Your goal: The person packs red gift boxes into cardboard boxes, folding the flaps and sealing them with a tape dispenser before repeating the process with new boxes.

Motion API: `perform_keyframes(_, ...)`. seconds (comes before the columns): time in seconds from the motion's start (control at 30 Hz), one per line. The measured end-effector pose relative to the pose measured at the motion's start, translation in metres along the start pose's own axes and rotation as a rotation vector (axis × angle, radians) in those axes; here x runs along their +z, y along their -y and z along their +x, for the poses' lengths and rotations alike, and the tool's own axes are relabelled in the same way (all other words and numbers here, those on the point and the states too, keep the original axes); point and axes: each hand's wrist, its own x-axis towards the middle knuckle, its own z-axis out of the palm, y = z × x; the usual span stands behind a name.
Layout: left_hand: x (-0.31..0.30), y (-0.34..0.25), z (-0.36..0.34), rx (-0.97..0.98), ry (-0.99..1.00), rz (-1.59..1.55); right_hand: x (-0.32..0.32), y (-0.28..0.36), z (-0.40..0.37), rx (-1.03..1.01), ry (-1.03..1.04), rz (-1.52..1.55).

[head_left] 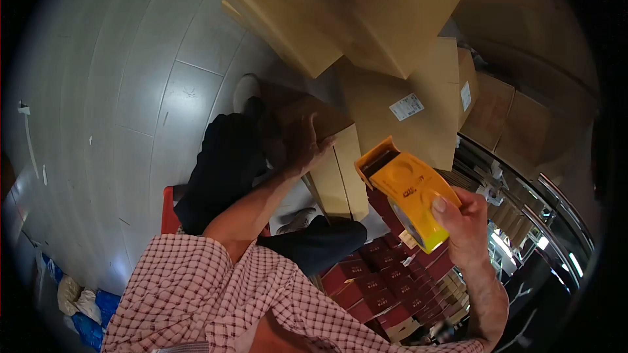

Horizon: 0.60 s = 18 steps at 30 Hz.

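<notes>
My right hand (pixel 466 225) is wrapped round a yellow-orange tape dispenser (pixel 409 183), raised to the right of the carton between my legs. The roll in the dispenser shows only in part. At the near edge of that small brown carton (pixel 337 173), my left hand (pixel 306 149) lies with its thumb apart from the fingers and nothing visible in it. Its fingertips reach the carton's edge. A seam runs along the carton's lighter face, and the side beyond my hand is in shadow.
Large brown cartons (pixel 386 13) stand ahead, one carrying a white label (pixel 407 106). Several dark red boxes (pixel 366 291) are stacked at the lower right, near metal rails (pixel 556 206). Grey floor (pixel 140 91) spreads to the left, with blue and white bags (pixel 85 307) at its lower edge.
</notes>
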Motion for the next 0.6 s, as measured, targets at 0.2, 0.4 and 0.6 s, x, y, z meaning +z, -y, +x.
perform_keyframes(0.2,-0.001,0.005,0.009,0.189,0.128,0.015,-0.004,-0.016,-0.031,-0.014,-0.079,0.129)
perform_keyframes(0.4,-0.01,-0.002,0.015,0.56,0.016,0.013,-0.006,-0.037,-0.041,-0.027,-0.082,0.155)
perform_keyframes(0.6,-0.009,-0.002,0.021,0.66,0.064,-0.013,-0.008,-0.074,-0.05,-0.04,-0.078,0.196)
